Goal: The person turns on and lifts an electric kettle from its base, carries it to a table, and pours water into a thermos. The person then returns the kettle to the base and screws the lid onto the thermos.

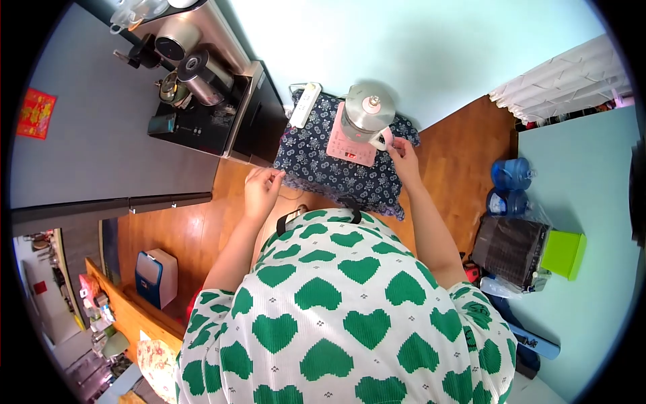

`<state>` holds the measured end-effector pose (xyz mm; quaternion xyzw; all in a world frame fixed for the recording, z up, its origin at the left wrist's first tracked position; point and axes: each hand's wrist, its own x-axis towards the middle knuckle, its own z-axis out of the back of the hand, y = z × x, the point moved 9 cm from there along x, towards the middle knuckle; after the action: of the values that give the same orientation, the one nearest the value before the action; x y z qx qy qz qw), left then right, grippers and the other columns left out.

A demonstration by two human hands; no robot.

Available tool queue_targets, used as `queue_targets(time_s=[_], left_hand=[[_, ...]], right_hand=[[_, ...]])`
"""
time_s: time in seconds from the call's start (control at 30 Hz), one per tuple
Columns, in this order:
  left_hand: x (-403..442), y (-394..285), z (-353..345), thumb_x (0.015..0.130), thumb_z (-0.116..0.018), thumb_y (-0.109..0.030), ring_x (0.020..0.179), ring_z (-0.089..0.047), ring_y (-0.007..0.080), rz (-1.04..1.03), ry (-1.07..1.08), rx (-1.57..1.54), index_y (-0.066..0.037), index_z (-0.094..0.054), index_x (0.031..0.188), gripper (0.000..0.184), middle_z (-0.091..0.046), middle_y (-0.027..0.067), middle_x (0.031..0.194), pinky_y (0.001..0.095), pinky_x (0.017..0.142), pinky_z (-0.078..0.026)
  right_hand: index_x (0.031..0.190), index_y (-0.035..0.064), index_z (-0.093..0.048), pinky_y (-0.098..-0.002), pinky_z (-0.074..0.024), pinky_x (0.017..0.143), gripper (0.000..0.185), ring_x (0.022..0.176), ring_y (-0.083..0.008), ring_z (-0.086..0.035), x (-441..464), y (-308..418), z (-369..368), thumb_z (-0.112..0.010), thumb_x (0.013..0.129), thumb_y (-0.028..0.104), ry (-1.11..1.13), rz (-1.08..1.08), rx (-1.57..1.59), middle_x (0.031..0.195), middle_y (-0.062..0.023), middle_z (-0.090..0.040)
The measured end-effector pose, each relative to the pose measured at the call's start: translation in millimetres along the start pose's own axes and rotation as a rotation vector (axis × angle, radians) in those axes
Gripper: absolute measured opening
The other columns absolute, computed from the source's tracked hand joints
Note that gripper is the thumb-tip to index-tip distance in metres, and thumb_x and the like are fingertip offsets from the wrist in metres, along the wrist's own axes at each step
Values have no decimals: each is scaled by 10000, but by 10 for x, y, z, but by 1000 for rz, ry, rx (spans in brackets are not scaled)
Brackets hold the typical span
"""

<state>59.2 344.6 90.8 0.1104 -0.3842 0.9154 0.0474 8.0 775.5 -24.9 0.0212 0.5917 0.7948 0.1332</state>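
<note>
Head view, right fingers (398, 146) curled at kettle handle (385, 139), left fingers (272, 176) curled well apart, both holds unclear

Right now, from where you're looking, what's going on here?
A person has their right hand at the handle of a glass kettle, which sits on a pink base with its lid on. Their left hand is by the left edge of the dark patterned cloth under the base; I can't tell whether it grips the cloth. A white power strip lies on the cloth, left of the kettle.
</note>
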Motion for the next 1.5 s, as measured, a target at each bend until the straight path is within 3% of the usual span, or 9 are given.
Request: queue_targets(time_s=[0.27,0.4,0.6,0.73,0.9,1.0,1.1,1.4,1.5], left_hand=[[50,-273,-126,846,-795,-127,807,-632,284,-2,16,20,-50,-728,822,104,-689,84,778,405,771,-498],[236,-566,-160,841,-794,-115,860,-627,291,-63,-15,32,-56,-726,823,92,-696,73,795,408,798,-498],[443,-704,-383,839,-792,-101,872,-631,292,-52,-70,1,-60,-728,828,77,-700,66,799,403,810,-505],[375,-705,-540,840,-793,-110,901,-635,298,30,-49,-23,-61,-736,838,75,-704,67,811,409,838,-501],[380,-925,-766,831,-800,-114,952,-633,289,-63,5,1,-86,-744,850,66,-713,52,837,416,887,-483],[456,-1064,-947,812,-810,-103,955,-625,267,-150,-13,9,-110,-743,851,79,-700,23,817,408,868,-468],[564,-1210,-1089,797,-817,-92,933,-604,256,-198,-30,-28,-121,-728,855,111,-661,2,774,391,846,-442],[548,-1257,-1232,813,-812,-65,924,-604,270,-176,47,-63,-96,-720,870,113,-681,37,826,399,867,-463],[461,-1139,-1205,779,-830,-81,902,-595,261,-181,-3,-76,-124,-726,849,132,-648,8,765,396,818,-455]], right_hand=[[1216,36,-674,-331,-526,903,320,994,-170,-651,222,-324,-19,-744,954,207,13,68,-67,1109,-89,-711],[1218,22,-652,-274,-496,930,232,1003,-111,-632,249,-298,-88,-676,1008,116,125,-10,100,1114,-34,-705],[1271,-68,-620,-358,-428,1075,556,1218,-275,-602,330,-403,-127,-405,1116,421,99,-33,75,1286,-184,-669],[1272,-68,-623,-358,-447,1013,561,1108,-249,-606,194,-247,-305,-387,1123,419,-18,-110,177,1208,-154,-677],[923,26,-672,-274,-405,711,493,769,-110,-516,233,-253,-434,-444,1109,421,-232,-206,484,846,-21,-627],[965,-48,-704,-293,-468,741,503,819,-129,-593,284,-371,-424,-476,1096,381,-192,-285,403,905,-44,-682],[745,53,-627,-292,-385,644,521,660,-124,-503,270,-276,-407,-480,1088,416,-257,-288,458,708,-9,-581],[897,-70,-691,-299,-474,688,380,750,-131,-603,300,-493,-463,-531,1030,248,-429,-337,632,859,-60,-683],[791,-22,-628,-305,-444,649,357,715,-120,-562,305,-395,-422,-538,1020,236,-420,-328,670,812,-42,-641]])
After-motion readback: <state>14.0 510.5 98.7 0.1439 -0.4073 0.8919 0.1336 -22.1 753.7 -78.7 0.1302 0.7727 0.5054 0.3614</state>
